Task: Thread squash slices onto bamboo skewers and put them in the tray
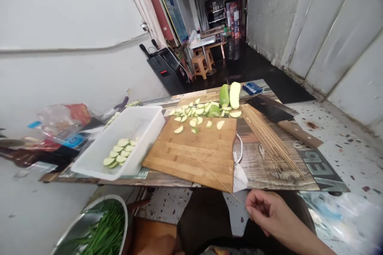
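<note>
My right hand (266,211) is closed, pinching the end of a thin bamboo skewer (220,181) in front of the table's near edge. Its other end reaches up over the wooden cutting board (191,151). My left hand (161,244) shows only in part at the bottom edge, low and dim, its fingers too unclear to read. Half-moon slices of pale green squash (178,129) lie on the far part of the board and behind it. Several rows of stacked slices (121,153) rest in a white plastic tub (95,163) left of the board.
A bundle of bamboo skewers (269,139) lies right of the board. A cleaver (284,121) sits beyond it, near the right edge. Two squash pieces (235,95) and a blue packet (252,88) are at the back. A metal bowl (124,211) of green stalks stands below left.
</note>
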Demonstrator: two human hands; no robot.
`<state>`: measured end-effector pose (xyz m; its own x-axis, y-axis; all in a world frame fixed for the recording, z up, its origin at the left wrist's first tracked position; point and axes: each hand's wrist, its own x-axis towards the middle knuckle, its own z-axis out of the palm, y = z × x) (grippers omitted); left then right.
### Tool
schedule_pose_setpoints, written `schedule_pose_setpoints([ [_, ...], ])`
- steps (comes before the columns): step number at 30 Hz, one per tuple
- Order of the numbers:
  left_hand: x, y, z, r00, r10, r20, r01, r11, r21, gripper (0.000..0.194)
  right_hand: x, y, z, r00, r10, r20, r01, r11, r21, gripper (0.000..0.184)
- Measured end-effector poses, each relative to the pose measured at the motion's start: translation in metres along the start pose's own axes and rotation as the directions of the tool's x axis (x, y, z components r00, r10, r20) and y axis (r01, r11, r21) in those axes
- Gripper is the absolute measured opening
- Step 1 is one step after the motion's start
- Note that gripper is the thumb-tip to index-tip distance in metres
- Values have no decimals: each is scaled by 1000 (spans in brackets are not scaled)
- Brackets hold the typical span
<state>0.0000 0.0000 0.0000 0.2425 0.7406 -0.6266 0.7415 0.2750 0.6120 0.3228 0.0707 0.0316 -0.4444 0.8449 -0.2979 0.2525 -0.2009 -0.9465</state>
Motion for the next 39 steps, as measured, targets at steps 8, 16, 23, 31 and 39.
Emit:
schedule_pose_setpoints([
  [8,24,118,-56,882,156,-445,-367,820,-439,47,-6,-8,24,996,-90,19,92,968,-234,10],
  [16,47,145,-47,870,370,-325,-491,693,-528,34,8,-51,46,987,-159,-34,153,979,-134,22],
  [23,97,117,-141,480,557,-678,-364,829,424,31,48,-51,49,951,-129,-282,156,985,76,44],
  [31,143,100,-197,629,523,-576,-94,786,611,34,54,-47,45,943,-148,-298,193,973,129,36],
  [39,117,122,-178,823,216,-525,-482,756,-444,29,41,-29,39,903,-192,-383,208,978,1,44],
])
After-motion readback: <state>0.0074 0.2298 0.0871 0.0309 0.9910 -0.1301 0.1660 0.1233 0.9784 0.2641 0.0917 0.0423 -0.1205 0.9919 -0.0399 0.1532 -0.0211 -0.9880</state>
